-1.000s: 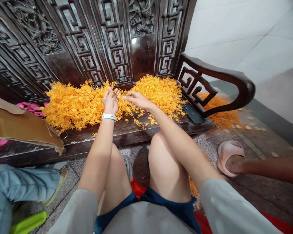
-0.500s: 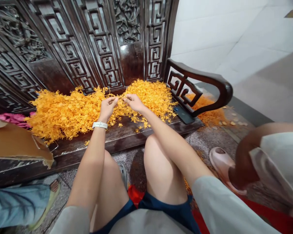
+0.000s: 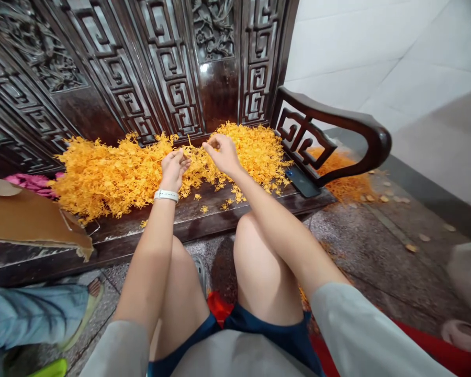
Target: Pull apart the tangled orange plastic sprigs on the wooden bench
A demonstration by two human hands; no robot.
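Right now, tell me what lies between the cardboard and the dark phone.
In the head view, piled yellow pieces lie between the cardboard and the dark phone; the left hand and right hand are in that stretch too.

Half a second ago the fingertips all but met; now the two hands have drawn apart. The right hand [image 3: 224, 153], on the side nearer the armrest [image 3: 380, 142], has lifted its fingers clear of the left hand [image 3: 172, 166], which has rolled so that its curled fingers turn toward the armrest. One more loose yellow flower [image 3: 204, 209] has come to lie on the counter [image 3: 120, 231], left of the armrest. The other person's pink slipper [image 3: 462, 335], which stood just in front of the armrest, is now well off to its right, blurred, and the floor [image 3: 361, 246] before the armrest shows where it was.
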